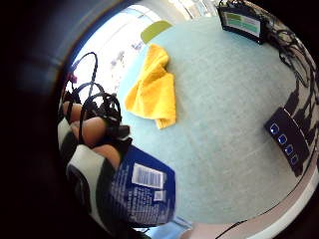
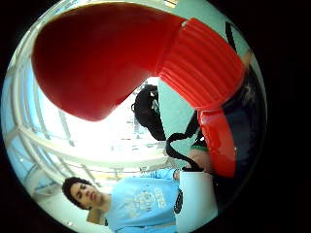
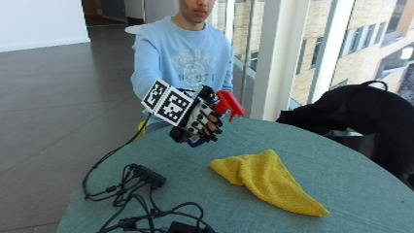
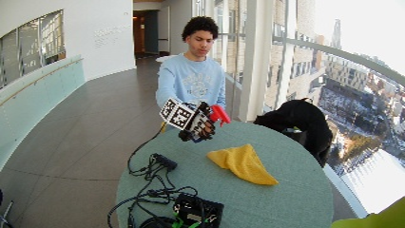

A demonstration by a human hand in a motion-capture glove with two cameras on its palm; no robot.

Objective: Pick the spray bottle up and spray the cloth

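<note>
Gloved right hand [image 3: 197, 121] holding spray bottle [image 3: 226, 103] above the worktop [image 3: 336, 165], fingers [image 3: 210, 127] wrapping its body; yellow cloth [image 3: 268, 179] lying lower right of centre.

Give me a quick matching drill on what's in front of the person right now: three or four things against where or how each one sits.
Things:
1. spray bottle
2. yellow cloth
3. power strip
4. black bag

States:
A. lying crumpled on the table top
B. held off the table in the gloved right hand
C. beside the table, by the window
D. on the table among black cables

Pairs: 1-B, 2-A, 3-D, 4-C
</note>
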